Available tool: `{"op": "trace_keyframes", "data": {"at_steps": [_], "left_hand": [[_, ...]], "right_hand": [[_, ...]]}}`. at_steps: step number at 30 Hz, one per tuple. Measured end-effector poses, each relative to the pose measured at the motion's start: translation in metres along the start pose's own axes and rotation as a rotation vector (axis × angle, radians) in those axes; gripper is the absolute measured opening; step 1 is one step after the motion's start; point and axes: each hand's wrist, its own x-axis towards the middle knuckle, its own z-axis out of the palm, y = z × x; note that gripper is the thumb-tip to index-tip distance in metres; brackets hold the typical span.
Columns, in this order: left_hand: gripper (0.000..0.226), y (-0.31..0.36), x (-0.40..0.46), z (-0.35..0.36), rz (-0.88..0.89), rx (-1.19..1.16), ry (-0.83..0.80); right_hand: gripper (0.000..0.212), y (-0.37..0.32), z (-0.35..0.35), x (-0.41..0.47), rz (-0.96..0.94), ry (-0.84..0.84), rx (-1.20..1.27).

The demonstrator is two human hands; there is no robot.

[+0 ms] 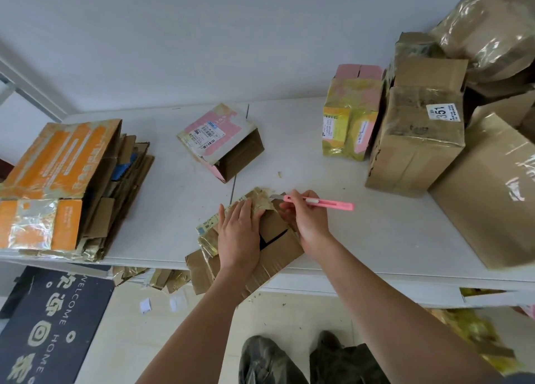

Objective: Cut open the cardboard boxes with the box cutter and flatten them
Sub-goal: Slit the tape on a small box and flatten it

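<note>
My right hand (308, 218) grips the pink box cutter (318, 202), lying crosswise, blade pointing left; my left hand (238, 233) presses flat, fingers straight, on the flattened box (278, 250) at the white table (376, 238) edge by a white wall.

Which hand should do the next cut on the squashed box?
The right hand. It already grips the pink box cutter, blade out at the taped brown cardboard box. The left hand lies flat on that box, pressing it steady.

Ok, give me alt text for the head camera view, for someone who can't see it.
A person's left hand presses a partly flattened cardboard box on a white table while the right hand holds a pink box cutter at its taped edge. Flattened cardboard is stacked left; taped boxes wait right.
</note>
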Motion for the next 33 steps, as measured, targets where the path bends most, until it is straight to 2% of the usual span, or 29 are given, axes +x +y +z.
{"op": "trace_keyframes", "data": {"at_steps": [7, 12, 14, 19, 23, 28, 30, 33], "left_hand": [[0.073, 0.002, -0.001, 0.0, -0.013, -0.006, 0.006], [0.059, 0.002, -0.001, 0.001, -0.028, -0.03, 0.01], [0.055, 0.001, -0.001, 0.001, -0.025, -0.033, 0.017], [0.066, 0.001, -0.002, 0.001, -0.012, -0.045, 0.034], [0.064, 0.0, -0.001, 0.003, -0.019, -0.046, 0.028], [0.051, 0.0, 0.0, 0.003, -0.033, -0.093, 0.039], [0.051, 0.002, 0.0, 0.001, -0.028, -0.112, 0.047], [0.049, 0.001, 0.003, -0.002, -0.034, -0.134, 0.043]], "right_hand": [[0.018, 0.0, 0.0, 0.0, -0.015, -0.078, -0.119], [0.023, -0.001, -0.007, -0.002, -0.004, -0.13, -0.151], [0.028, -0.001, -0.009, -0.002, -0.02, -0.153, -0.183], [0.05, -0.005, -0.014, -0.005, -0.055, -0.226, -0.19], [0.05, -0.008, -0.021, -0.006, -0.093, -0.23, -0.249], [0.036, -0.005, -0.025, -0.019, -0.162, -0.286, -0.507], [0.038, -0.006, -0.029, -0.018, -0.121, -0.205, -0.394], [0.024, -0.011, -0.032, -0.013, -0.095, -0.092, -0.171]]}}
